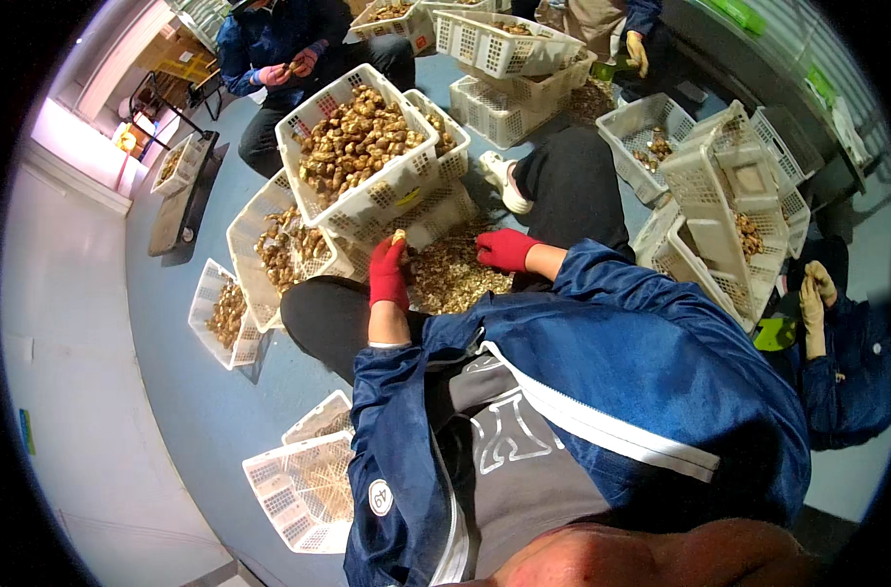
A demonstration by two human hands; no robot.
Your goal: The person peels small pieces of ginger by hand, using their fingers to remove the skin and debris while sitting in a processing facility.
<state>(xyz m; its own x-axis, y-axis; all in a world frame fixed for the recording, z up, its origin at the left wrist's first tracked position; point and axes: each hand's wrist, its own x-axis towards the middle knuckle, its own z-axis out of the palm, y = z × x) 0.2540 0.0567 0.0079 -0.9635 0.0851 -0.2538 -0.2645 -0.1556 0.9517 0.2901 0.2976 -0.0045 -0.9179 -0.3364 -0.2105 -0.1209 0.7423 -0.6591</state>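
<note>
My left hand, in a red glove, pinches a small pale piece between its fingertips. To its right, my right hand, also red-gloved, is curled; whether it holds anything cannot be made out. Below and between both hands lies a heap of brownish scraps on the floor. Just beyond the left hand, a white plastic crate sits tilted on other crates, full of knobbly brown produce, perhaps mushrooms or roots. Left of my left hand stands another white crate with loose brown pieces in it.
White crates are stacked ahead, more at the right. A co-worker's gloved hands hold a small piece at the upper left. Other gloved hands are at the upper right and far right. A platform cart stands left.
</note>
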